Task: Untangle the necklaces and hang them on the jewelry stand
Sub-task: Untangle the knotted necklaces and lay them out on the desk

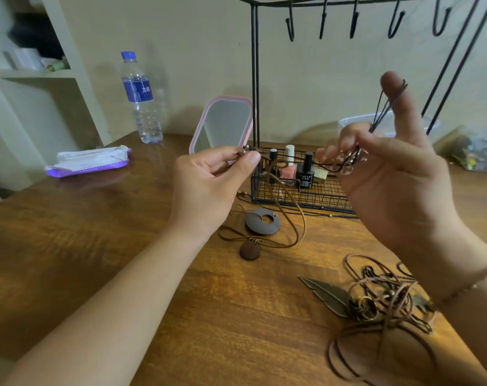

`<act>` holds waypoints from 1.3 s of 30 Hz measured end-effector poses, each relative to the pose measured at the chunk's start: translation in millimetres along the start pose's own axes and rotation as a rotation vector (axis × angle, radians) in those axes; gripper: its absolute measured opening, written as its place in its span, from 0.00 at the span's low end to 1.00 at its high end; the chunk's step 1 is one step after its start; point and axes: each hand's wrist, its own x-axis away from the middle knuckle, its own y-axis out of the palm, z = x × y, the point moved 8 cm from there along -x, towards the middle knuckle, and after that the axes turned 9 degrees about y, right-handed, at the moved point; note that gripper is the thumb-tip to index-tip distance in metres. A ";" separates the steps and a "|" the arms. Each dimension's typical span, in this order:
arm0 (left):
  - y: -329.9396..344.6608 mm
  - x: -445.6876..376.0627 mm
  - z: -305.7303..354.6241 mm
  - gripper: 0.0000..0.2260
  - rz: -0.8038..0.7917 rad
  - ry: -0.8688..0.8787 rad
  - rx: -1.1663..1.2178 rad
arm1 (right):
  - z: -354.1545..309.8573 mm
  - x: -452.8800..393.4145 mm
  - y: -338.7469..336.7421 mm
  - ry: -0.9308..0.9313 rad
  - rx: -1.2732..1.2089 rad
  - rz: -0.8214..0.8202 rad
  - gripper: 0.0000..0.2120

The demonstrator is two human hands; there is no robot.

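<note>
My left hand pinches the beaded end of a brown cord necklace that loops down to a round wooden ring pendant and a small brown oval pendant on the table. My right hand is raised, with a dark thin cord looped over its straight index finger and pinched lower down with a small coppery charm. A tangled heap of necklaces with a bronze feather pendant lies at the lower right. The black wire jewelry stand stands behind, its hooks bare.
The stand's wire basket holds several nail polish bottles. A pink-rimmed mirror, a water bottle and a packet of wipes sit at the left. A clear container and a bag of bits stand at the right.
</note>
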 end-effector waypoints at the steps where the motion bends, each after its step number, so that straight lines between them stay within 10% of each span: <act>1: 0.8 0.6 -3.8 0.06 0.006 -0.054 0.042 | -0.9 0.3 -0.7 0.016 -0.020 0.006 0.31; 5: 2.3 5.4 -19.3 0.07 0.067 -0.292 0.206 | -6.2 3.1 1.2 0.050 0.019 -0.062 0.11; 13: 5.1 8.1 -29.4 0.04 -0.022 -0.422 0.220 | 13.8 10.0 12.7 0.004 1.206 -0.432 0.20; 16: 22.0 12.4 -15.0 0.03 -0.191 -0.332 0.206 | 18.2 12.1 15.4 -0.128 1.418 -0.263 0.24; 26: 42.2 19.4 3.6 0.06 -0.410 -0.256 0.248 | 20.0 10.3 15.7 -0.054 1.251 0.006 0.02; 39: 38.6 15.5 4.9 0.06 -0.480 -0.190 0.111 | 30.9 1.4 4.5 0.270 0.597 -0.053 0.07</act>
